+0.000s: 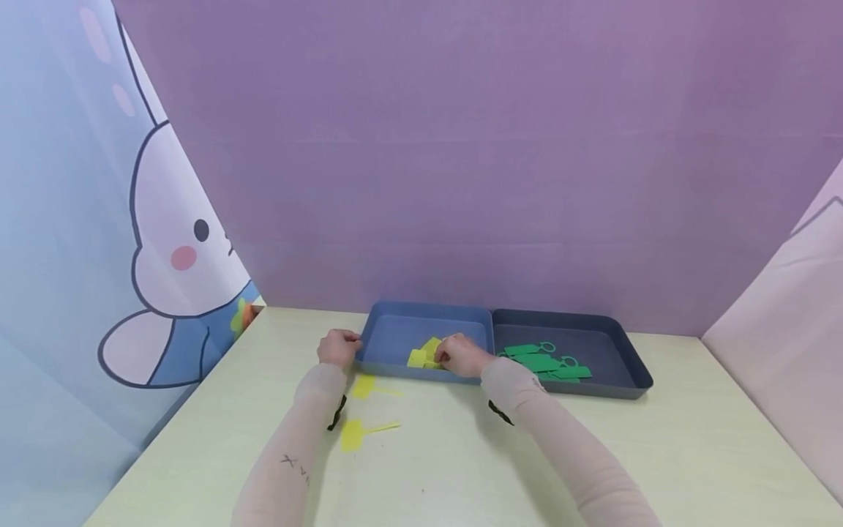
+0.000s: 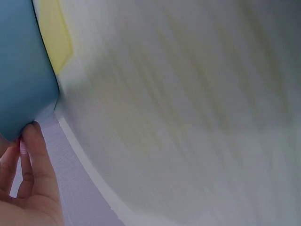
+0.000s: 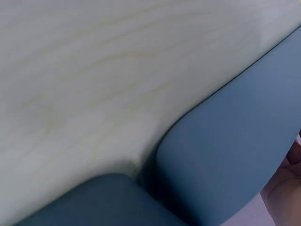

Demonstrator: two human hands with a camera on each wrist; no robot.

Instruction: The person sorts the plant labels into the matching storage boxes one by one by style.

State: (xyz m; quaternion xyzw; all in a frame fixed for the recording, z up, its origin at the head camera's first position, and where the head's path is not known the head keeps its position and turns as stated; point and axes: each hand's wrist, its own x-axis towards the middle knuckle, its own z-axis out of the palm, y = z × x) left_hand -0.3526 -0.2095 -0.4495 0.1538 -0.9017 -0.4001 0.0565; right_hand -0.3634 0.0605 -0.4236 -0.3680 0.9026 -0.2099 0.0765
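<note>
My left hand (image 1: 339, 348) is at the left wall of the blue tray (image 1: 428, 309), its thumb and fingers pinching the rim in the left wrist view. Reaching over the tray's near wall, my right hand (image 1: 464, 354) has its curled fingertips down at a small heap of flat yellow tags (image 1: 416, 359), pinching one there. Its fingertips are hidden behind the tray wall in the right wrist view. Two more yellow tags with thin tails lie on the table, one (image 1: 363, 386) close to the tray and the other (image 1: 352, 435) nearer to me.
Against the blue tray's right side stands a dark grey tray (image 1: 635, 366) with several green tags (image 1: 536, 361), some ending in rings. Both trays are on a pale wood-grain table (image 1: 421, 468). A purple cloth (image 1: 461, 183) hangs behind, and a blue cartoon-print cloth (image 1: 59, 256) hangs at left.
</note>
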